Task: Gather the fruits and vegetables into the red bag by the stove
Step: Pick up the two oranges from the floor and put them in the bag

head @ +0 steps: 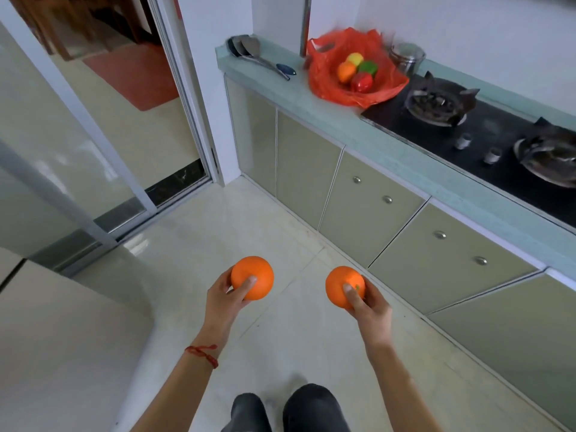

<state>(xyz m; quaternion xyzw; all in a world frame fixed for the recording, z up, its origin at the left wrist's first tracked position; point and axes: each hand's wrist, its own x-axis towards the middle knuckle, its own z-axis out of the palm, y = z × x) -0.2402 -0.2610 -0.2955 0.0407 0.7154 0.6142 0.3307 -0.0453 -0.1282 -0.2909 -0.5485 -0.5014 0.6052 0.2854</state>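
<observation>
My left hand (225, 299) grips one orange (253, 273) in front of me, low over the floor. A second orange (341, 283) sits in the grip of my right hand (369, 302), level with the first. Far ahead on the counter the red bag (324, 81) lies open beside the stove (436, 104). Inside it I see a yellow fruit (355, 59), a small orange fruit (346, 71), a green pepper (368, 67) and a red pepper (361, 82).
Cabinet doors (367, 201) run below the pale green counter (280, 88) on my right. Metal ladles (258, 56) lie left of the bag, a steel pot (406, 56) behind it. A sliding glass door (93, 135) stands at left, a pale surface (62, 338) at lower left.
</observation>
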